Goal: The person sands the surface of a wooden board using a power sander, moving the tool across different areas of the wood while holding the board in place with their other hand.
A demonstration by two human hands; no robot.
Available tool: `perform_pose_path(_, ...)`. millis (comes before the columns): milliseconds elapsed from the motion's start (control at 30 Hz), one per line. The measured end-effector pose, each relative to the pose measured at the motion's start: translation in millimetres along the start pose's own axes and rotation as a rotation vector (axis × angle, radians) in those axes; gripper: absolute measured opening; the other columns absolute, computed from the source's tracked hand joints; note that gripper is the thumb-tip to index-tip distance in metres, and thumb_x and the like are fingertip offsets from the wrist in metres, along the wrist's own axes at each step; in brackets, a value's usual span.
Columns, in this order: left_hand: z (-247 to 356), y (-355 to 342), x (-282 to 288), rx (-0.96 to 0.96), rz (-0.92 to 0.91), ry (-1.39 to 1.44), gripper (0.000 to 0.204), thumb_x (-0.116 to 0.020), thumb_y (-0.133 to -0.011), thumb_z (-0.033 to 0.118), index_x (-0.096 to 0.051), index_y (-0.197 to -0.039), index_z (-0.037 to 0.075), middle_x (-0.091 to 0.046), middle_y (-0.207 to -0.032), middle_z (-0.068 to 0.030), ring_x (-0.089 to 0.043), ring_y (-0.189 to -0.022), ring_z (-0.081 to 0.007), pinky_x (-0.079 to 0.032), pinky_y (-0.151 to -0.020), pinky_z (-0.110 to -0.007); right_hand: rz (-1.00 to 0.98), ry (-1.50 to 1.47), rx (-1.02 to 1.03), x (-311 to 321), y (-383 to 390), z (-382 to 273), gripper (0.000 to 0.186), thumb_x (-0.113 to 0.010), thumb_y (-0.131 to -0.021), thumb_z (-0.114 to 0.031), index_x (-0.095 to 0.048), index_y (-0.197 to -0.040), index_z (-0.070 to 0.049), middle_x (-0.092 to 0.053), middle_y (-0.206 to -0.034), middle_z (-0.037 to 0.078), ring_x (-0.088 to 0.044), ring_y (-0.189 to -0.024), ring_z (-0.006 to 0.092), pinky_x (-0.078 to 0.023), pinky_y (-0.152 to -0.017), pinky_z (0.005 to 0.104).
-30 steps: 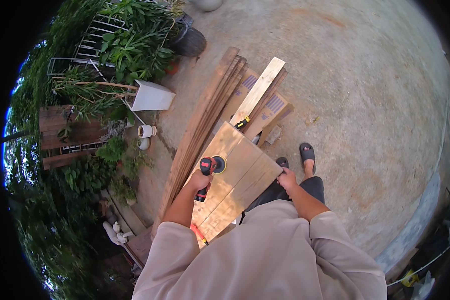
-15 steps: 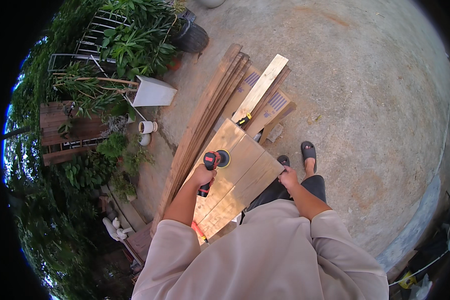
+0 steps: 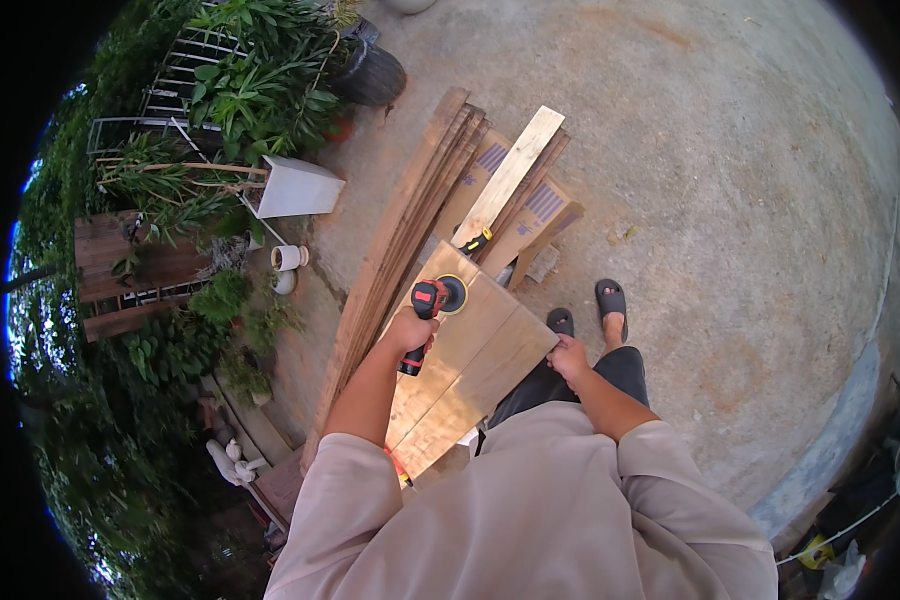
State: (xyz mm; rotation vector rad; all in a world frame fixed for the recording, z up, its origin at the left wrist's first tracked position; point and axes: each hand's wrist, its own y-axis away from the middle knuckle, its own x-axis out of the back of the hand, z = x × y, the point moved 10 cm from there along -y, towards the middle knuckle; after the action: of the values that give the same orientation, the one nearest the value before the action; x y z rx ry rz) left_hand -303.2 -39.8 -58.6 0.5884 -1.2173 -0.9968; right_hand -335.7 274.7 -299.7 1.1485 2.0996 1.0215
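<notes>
two hands, both occupied. left hand [image 3: 410, 330]: fingers wrapped closed around the grip of one black-and-red power tool [image 3: 429, 298], apparently so that a single fist can bear and guide it; its round, yellow-rimmed pad [image 3: 453, 293] appears to lie against the top of one wooden panel [image 3: 485, 335], toward the far left part. right hand [image 3: 570, 360]: fingers curled shut on the panel's right corner, probably to steady it while leaving the face free. panel: seamed lengthwise, aslant before the person, its support mostly hidden. at the far edge, one yellow-and-black handle [image 3: 477, 241]; at the near end, one red-orange item [image 3: 398, 464], partly covered; either may help fix the panel, kind uncertain. beyond: one pale plank [image 3: 515, 180] over cardboard [image 3: 532, 225]; to its left, brown boards [image 3: 410, 210], laid side by side, likely for tidy keeping. outermost: one white planter [image 3: 300, 187], concrete ground [image 3: 730, 200].
</notes>
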Motion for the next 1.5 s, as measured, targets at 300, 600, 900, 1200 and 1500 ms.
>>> perform_pose_path(300,-61,12,28,0.102,0.14,0.139,0.007,-0.059,-0.078,0.006,-0.057,-0.08,-0.001,-0.059,-0.061,-0.0111,-0.058,-0.047,-0.0193,-0.049,-0.045,-0.035,-0.333,0.039,-0.164,4,24,-28,0.055,-0.057,-0.079,0.007,-0.055,-0.131,-0.009,-0.068,-0.107,0.002,-0.06,-0.075,0.0106,-0.048,-0.064,0.0253)
perform_pose_path(600,-82,11,22,0.093,0.25,0.267,0.015,-0.063,-0.079,0.01,-0.06,-0.083,-0.004,-0.062,-0.064,-0.0114,-0.062,-0.052,-0.0196,-0.051,-0.049,-0.035,-0.343,0.572,0.036,76,11,-80,0.057,-0.058,-0.084,0.003,-0.044,-0.139,0.003,-0.064,-0.119,0.018,-0.063,-0.092,0.0188,-0.053,-0.076,0.0307)
perform_pose_path(900,-90,11,9,0.071,0.365,0.139,0.025,-0.065,-0.077,0.018,-0.064,-0.09,-0.004,-0.067,-0.07,-0.0163,-0.067,-0.059,-0.0251,-0.053,-0.059,-0.037,0.039,0.759,-0.048,264,22,-151,0.048,-0.059,-0.088,-0.008,-0.05,-0.134,0.0,-0.068,-0.104,0.012,-0.066,-0.07,0.0164,-0.05,-0.06,0.0288)
perform_pose_path(1200,-88,16,9,0.049,0.446,0.145,0.024,-0.065,-0.077,0.018,-0.065,-0.085,-0.005,-0.067,-0.07,-0.0175,-0.068,-0.062,-0.0266,-0.053,-0.059,-0.038,0.065,0.927,-0.042,298,17,-155,0.046,-0.059,-0.085,-0.004,-0.053,-0.13,0.005,-0.069,-0.099,0.015,-0.067,-0.074,0.0196,-0.054,-0.064,0.0317)
perform_pose_path(1500,-90,17,10,0.106,0.38,0.17,0.034,-0.066,-0.075,0.025,-0.068,-0.089,-0.006,-0.07,-0.083,-0.0239,-0.07,-0.08,-0.0342,-0.055,-0.073,-0.04,-0.191,0.947,0.156,207,21,-161,0.043,-0.06,-0.087,-0.008,-0.054,-0.129,0.003,-0.07,-0.103,0.014,-0.068,-0.076,0.0181,-0.054,-0.069,0.0299)
